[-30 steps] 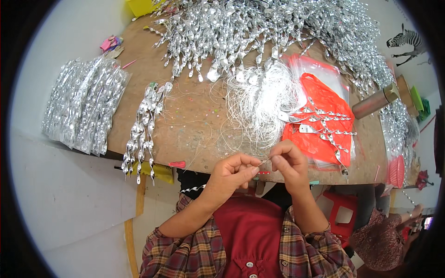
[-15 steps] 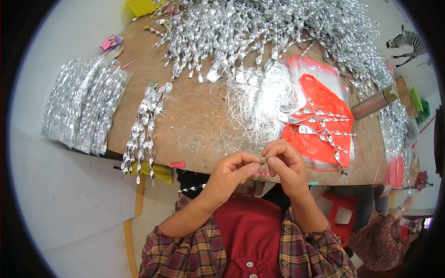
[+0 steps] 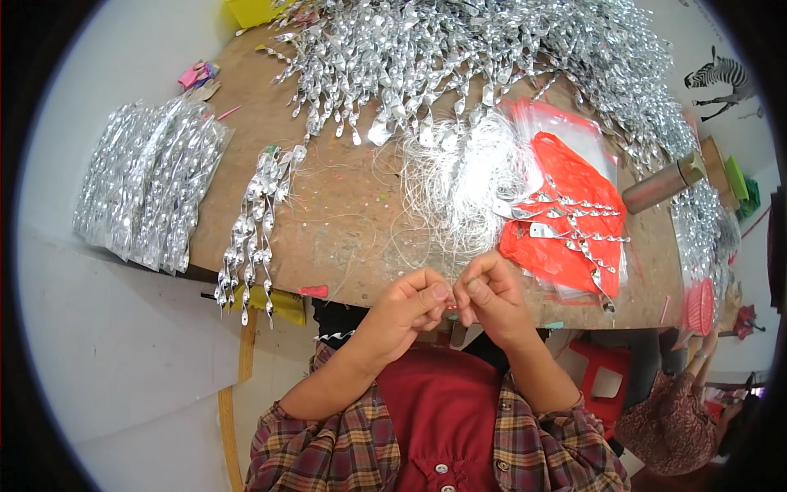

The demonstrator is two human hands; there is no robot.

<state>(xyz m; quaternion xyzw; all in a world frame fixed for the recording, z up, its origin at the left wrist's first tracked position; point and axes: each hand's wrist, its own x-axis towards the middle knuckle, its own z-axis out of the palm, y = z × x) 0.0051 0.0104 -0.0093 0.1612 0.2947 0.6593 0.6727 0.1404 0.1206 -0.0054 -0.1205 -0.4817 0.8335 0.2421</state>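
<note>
My left hand (image 3: 412,310) and my right hand (image 3: 489,297) face each other just over the table's near edge, their fingertips a small gap apart. Both are closed in a pinch; what they hold is too small or hidden to make out. A twisted silver strip (image 3: 335,335) pokes out left of my left wrist, its other end hidden behind it. Beyond my hands lies a tangled bundle of thin white string (image 3: 471,176). To the right, several silver spiral strips (image 3: 566,211) rest on a red plastic bag (image 3: 579,176).
Silver spirals (image 3: 393,57) are heaped across the table's far side. Bagged spirals (image 3: 152,184) stand at the left, near a bunch of strips (image 3: 261,217) hanging over the edge. A metal flask (image 3: 656,187) lies at the right. Another person (image 3: 668,422) is at lower right.
My fingertips have drawn slightly apart; my left fingers have curled in more and my right hand has turned a little. The other person at lower right has shifted.
</note>
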